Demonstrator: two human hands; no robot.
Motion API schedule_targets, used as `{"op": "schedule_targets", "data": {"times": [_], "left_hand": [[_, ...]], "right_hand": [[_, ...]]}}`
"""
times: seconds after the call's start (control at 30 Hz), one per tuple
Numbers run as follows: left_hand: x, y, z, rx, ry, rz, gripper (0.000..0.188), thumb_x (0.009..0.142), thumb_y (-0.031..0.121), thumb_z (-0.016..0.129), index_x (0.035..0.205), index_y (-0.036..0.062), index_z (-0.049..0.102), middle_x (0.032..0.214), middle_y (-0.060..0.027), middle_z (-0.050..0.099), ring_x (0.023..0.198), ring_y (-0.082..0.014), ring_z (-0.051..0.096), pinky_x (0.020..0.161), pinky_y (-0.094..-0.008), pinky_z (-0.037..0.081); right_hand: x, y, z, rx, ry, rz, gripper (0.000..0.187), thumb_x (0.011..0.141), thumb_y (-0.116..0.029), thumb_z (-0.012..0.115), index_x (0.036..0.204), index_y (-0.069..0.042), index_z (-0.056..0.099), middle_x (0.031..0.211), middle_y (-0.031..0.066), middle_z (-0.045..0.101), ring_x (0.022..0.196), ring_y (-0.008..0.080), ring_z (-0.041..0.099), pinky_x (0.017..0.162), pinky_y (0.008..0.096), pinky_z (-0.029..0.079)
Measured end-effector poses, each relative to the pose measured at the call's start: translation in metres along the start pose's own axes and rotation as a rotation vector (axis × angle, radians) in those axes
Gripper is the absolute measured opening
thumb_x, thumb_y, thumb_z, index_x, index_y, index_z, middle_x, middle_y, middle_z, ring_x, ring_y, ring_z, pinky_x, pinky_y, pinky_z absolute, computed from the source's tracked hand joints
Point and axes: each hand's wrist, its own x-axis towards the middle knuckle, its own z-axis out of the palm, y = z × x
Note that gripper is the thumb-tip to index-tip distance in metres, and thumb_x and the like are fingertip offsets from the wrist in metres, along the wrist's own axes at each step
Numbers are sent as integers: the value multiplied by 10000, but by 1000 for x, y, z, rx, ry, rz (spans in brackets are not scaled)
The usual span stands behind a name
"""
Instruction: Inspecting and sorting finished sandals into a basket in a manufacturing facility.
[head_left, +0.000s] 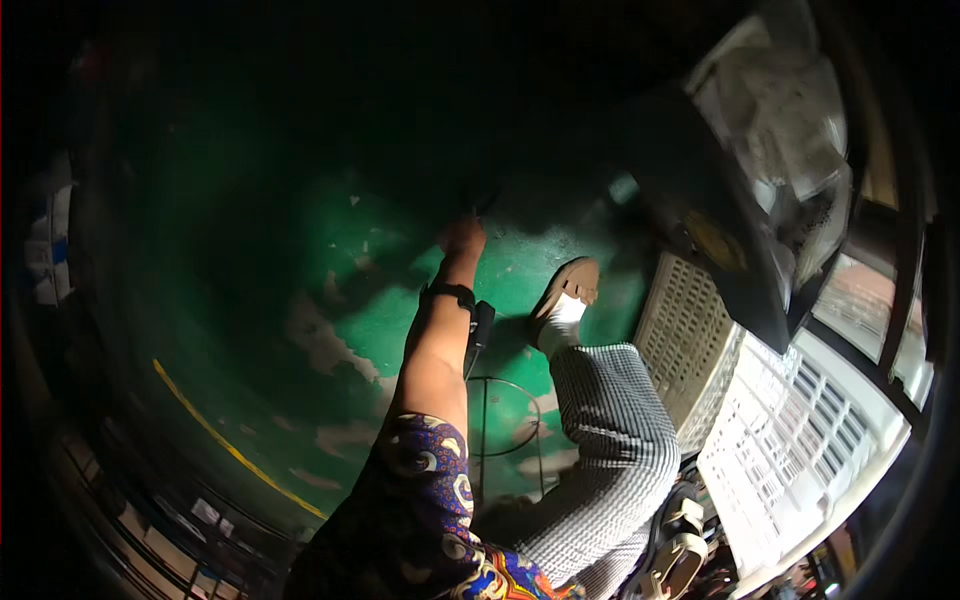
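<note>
My one visible hand (462, 237) reaches down to the green floor (300, 280), arm fully stretched. Which hand it is I can't say for sure; from the way the patterned sleeve (420, 500) comes in lower centre I read it as the left. A black wrist strap (452, 293) sits on the forearm. Fingers look curled around or pinched on a small dark object (478, 205) just above the knuckles, right at floor level, but it's dark and blurry there, so I can't tell if the grip is closed. The other hand is out of view.

My leg in checked trousers (610, 450) stretches out to the right, beige shoe (568, 285) planted near the hand. White perforated crates (690, 340) lie just beyond the shoe. A thin wire ring (505, 430), maybe a stool frame, sits below the arm. A yellow line (230, 445) runs across the floor at left.

To do this well, I think: keep the shoe planted, bring the fingertips low against the floor, and close fully on the object before lifting.
</note>
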Motion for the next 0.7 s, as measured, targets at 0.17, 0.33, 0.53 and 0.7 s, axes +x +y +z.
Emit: {"op": "schedule_targets", "data": {"times": [0.17,0.33,0.53,0.7], "left_hand": [[54,-16,25,164,294,19,396,846,378,572,1161,139,589,1149,-115,597,1106,-269,556,909,-445,457],[34,34,14,322,-24,173,429,770,278,640,1136,61,583,1098,-138,616,1037,-298,594,898,-411,482],[-42,-61,4,-1115,-143,66,186,870,234,514,863,51,545,719,-104,630,599,-248,619,548,-376,483],[-189,3,-108,-1731,-641,-3,188,908,181,529,1066,85,566,1005,-55,661,737,-173,648,599,-310,533]], "right_hand": [[66,45,8,54,-111,95,464,876,-317,607,1248,-60,505,1138,43,596,1003,169,572,852,323,469],[92,100,13,163,-162,179,472,876,-309,606,1259,-55,495,1148,49,591,1013,170,567,863,324,463],[87,183,127,536,-433,317,483,877,-299,606,1271,-49,483,1160,56,584,1024,171,562,876,325,456],[83,185,172,732,-534,269,492,877,-291,605,1281,-44,473,1169,62,579,1034,172,558,888,325,450]]}}
